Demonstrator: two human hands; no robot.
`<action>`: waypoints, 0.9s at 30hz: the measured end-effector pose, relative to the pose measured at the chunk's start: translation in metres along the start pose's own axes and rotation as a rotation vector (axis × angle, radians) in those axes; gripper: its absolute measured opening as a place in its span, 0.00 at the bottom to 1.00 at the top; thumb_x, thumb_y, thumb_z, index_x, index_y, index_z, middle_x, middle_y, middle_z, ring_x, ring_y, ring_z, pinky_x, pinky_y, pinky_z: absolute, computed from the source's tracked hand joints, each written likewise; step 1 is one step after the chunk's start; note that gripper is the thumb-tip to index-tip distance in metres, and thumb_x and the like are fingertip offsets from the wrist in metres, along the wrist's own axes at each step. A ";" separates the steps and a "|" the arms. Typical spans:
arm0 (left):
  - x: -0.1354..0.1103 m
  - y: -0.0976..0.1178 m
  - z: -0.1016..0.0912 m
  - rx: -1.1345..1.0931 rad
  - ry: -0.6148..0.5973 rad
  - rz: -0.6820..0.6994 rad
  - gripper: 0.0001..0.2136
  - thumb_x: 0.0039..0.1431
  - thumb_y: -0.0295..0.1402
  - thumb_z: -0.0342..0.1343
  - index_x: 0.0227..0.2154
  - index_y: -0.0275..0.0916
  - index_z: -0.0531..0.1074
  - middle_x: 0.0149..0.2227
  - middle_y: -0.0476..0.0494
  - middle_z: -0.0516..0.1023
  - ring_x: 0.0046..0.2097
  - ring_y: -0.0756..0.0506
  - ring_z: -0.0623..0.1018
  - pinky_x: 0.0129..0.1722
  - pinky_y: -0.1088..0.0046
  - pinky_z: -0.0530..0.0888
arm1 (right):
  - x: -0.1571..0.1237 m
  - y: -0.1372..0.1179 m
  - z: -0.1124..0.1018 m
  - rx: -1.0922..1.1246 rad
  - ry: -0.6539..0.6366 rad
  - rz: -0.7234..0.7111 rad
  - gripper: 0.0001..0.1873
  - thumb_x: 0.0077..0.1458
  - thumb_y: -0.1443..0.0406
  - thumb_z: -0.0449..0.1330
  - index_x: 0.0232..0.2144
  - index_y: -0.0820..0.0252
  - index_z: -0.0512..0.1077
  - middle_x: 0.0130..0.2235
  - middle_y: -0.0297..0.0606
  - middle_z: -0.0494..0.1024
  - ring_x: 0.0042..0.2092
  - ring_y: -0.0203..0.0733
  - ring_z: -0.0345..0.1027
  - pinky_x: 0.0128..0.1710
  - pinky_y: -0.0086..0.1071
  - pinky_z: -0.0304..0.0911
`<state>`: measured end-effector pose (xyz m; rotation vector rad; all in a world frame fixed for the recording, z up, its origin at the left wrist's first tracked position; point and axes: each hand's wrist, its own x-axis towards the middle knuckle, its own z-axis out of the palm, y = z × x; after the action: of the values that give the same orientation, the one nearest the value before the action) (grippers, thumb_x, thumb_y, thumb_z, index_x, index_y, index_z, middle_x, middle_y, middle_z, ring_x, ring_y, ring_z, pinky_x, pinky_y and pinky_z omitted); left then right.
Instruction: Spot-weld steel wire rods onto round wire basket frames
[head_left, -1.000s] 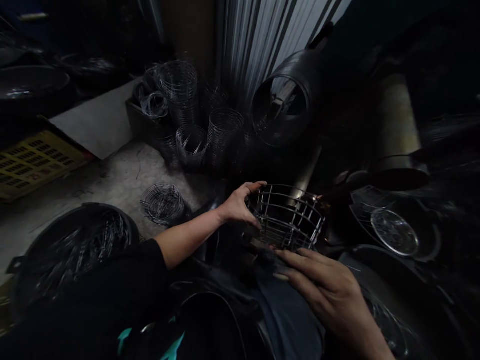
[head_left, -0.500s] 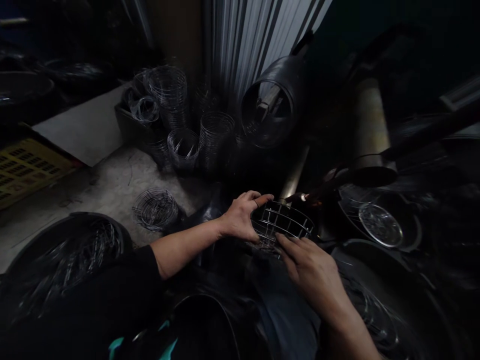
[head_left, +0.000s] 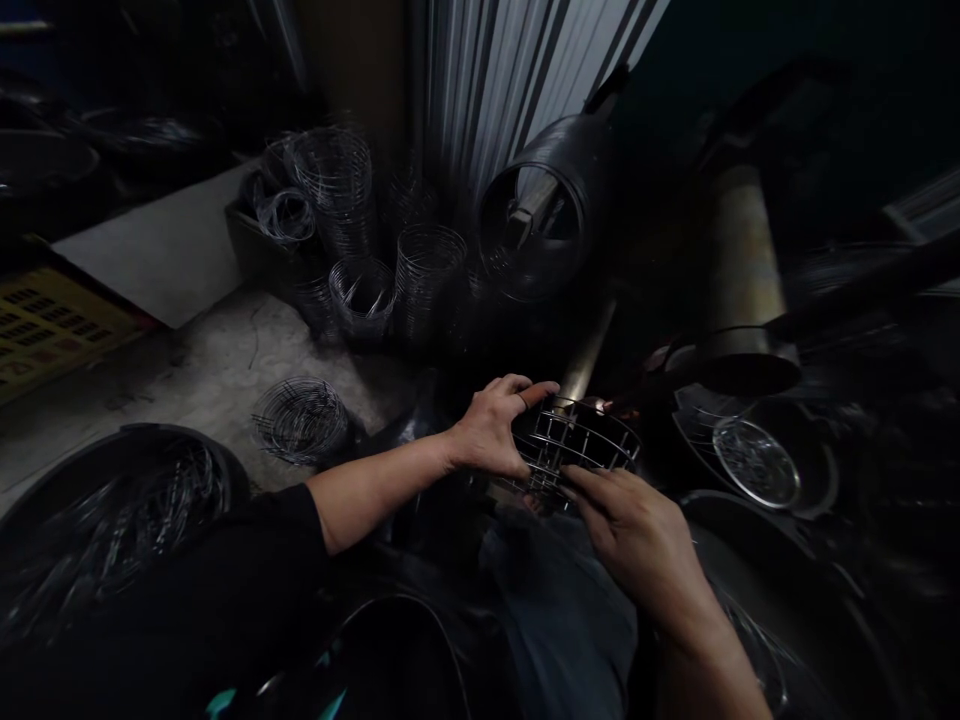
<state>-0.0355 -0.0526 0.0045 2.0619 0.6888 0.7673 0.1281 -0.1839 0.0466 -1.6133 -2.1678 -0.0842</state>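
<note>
From where I stand, I see the wire basket (head_left: pixel 596 438) just in front of the person, above the knees, close to the end of a pale metal bar (head_left: pixel 589 360). The left hand (head_left: pixel 499 432) is grasping its left side, with the thumb and the forefinger spread around the rim. The right hand (head_left: pixel 637 525) has its fingertips on the near wires; whether they pinch or only rest, I cannot tell. To do this holding well, I judge, both hands should steady the basket evenly, so that the thin wires do not bend. The left forefinger reaches near a copper-coloured tip (head_left: pixel 602 406), so it is wise to keep it well apart. In this weak light, slow turning seems the safer way.
</note>
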 end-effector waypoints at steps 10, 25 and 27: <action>0.017 -0.001 -0.003 -0.057 -0.024 -0.061 0.48 0.26 0.35 0.69 0.58 0.44 0.62 0.51 0.42 0.63 0.53 0.36 0.68 0.55 0.56 0.68 | 0.008 0.010 0.004 -0.040 0.147 -0.004 0.10 0.60 0.68 0.55 0.38 0.67 0.76 0.32 0.41 0.78 0.33 0.41 0.70 0.34 0.34 0.66; 0.044 -0.012 -0.001 -0.071 -0.031 -0.119 0.47 0.26 0.34 0.69 0.58 0.42 0.63 0.49 0.43 0.65 0.50 0.40 0.71 0.53 0.62 0.71 | 0.027 0.035 0.011 -0.034 0.200 0.019 0.10 0.59 0.65 0.57 0.37 0.63 0.78 0.33 0.40 0.80 0.35 0.43 0.73 0.34 0.34 0.67; 0.046 -0.014 -0.001 -0.068 -0.030 -0.114 0.47 0.26 0.35 0.69 0.58 0.42 0.63 0.49 0.43 0.65 0.50 0.40 0.71 0.53 0.61 0.71 | 0.026 0.035 0.011 0.007 0.225 0.066 0.10 0.58 0.64 0.58 0.38 0.62 0.78 0.33 0.39 0.79 0.34 0.43 0.73 0.33 0.33 0.67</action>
<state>-0.0079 -0.0132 0.0061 1.9512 0.7466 0.6839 0.1511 -0.1464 0.0392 -1.5876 -1.9419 -0.2262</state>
